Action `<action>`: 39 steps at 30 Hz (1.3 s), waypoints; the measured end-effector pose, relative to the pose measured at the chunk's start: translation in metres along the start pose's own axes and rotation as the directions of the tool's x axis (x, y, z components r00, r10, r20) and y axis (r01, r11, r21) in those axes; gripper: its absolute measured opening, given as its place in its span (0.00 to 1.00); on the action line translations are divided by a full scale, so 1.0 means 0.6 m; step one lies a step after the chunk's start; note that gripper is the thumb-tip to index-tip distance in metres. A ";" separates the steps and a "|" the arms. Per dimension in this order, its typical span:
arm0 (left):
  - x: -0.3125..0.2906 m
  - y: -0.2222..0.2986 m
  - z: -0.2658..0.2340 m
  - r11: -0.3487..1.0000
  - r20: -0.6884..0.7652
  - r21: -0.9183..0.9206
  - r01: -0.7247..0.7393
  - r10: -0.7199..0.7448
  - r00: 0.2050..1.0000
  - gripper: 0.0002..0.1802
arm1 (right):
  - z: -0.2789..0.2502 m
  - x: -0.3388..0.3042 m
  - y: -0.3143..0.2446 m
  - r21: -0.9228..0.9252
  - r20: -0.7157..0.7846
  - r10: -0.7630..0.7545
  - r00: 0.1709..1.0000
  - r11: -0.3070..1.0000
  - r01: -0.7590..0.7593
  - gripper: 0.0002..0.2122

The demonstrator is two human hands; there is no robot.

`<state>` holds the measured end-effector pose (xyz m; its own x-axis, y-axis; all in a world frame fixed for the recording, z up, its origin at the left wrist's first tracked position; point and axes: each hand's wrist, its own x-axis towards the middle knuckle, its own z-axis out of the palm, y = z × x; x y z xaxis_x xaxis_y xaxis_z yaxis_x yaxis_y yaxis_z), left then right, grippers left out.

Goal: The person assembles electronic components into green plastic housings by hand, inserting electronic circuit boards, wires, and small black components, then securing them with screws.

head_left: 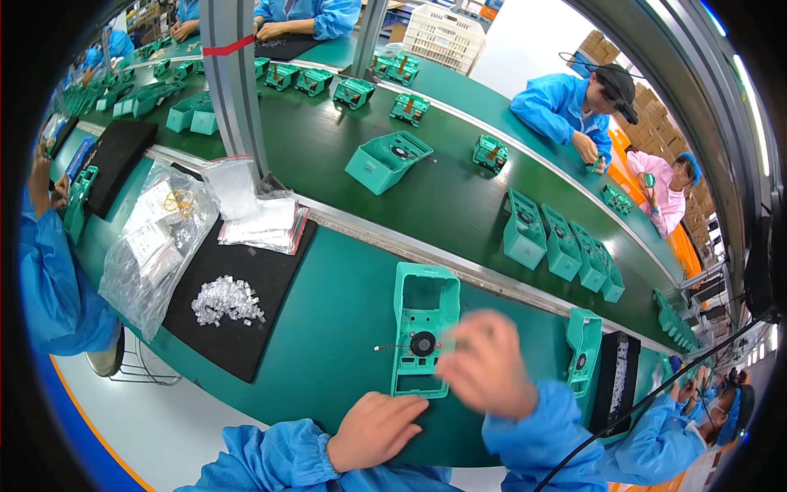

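In front of me a green plastic housing [449, 316] lies on the green worktop, with a rectangular opening at its far end. A round black fan [423, 343] sits in it, and a thin lead with a small white connector [378, 348] sticks out to the left. My left hand [377, 430] rests at the housing's near edge, fingers extended and holding nothing. Over the housing's right side is my right hand [488, 365], smeared by motion; whether its fingers hold anything cannot be made out.
On a black mat [270, 316] lie small clear pieces [228, 301] and bagged parts [258, 217]. A conveyor belt [328, 156] carries green housings [525, 230] beyond a metal rail. Another housing [584, 340] stands to the right. A person [61, 279] works at my left.
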<state>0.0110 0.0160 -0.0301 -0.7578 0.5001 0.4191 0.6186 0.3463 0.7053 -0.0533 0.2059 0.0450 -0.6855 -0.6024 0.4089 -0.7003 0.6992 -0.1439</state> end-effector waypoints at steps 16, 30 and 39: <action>-0.004 -0.006 0.029 0.964 0.124 0.263 -0.044 0.012 0.992 0.20 | 0.071 0.058 0.081 -0.170 0.382 0.248 0.890 0.966 -0.196 0.06; 0.001 -0.017 0.001 0.976 0.079 0.158 -0.150 0.139 0.987 0.19 | 0.094 0.102 0.120 -0.222 0.295 -0.451 0.842 0.825 0.519 0.09; -0.074 -0.104 -0.185 0.809 -0.556 0.408 0.422 -0.146 0.818 0.16 | 0.067 0.072 0.267 -0.145 0.041 0.746 0.665 0.663 -0.735 0.12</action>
<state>-0.0170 -0.1156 -0.0290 -0.8256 -0.0831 0.5581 0.2656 0.8154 0.5143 -0.2030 0.2762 0.0036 -0.9862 0.1054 0.1278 0.0684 0.9617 -0.2655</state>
